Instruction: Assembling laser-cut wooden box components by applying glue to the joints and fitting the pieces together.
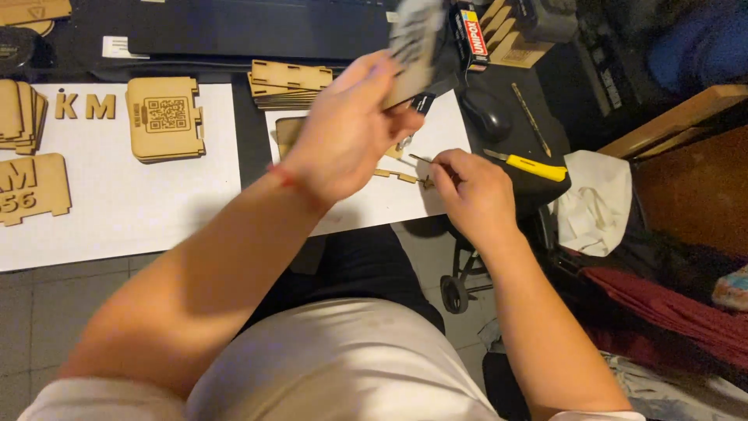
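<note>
My left hand (347,125) is raised over the desk and grips a flat laser-cut wooden panel (413,43), which is blurred and tilted upward. A red thread circles that wrist. My right hand (471,191) rests on the white sheet (374,199) and pinches a thin metal pick-like tool (421,159) by its end. Small notched wooden strips (393,175) lie on the sheet between the two hands. Another wooden piece (285,131) is partly hidden behind my left hand.
A stack of wooden panels (288,82) sits behind the sheet. At left, a larger white sheet (148,203) carries an engraved wooden box (165,117) and cut letters. A black mouse (487,113), yellow-handled knife (530,165), glue box (470,33) and crumpled white cloth (596,203) lie to the right.
</note>
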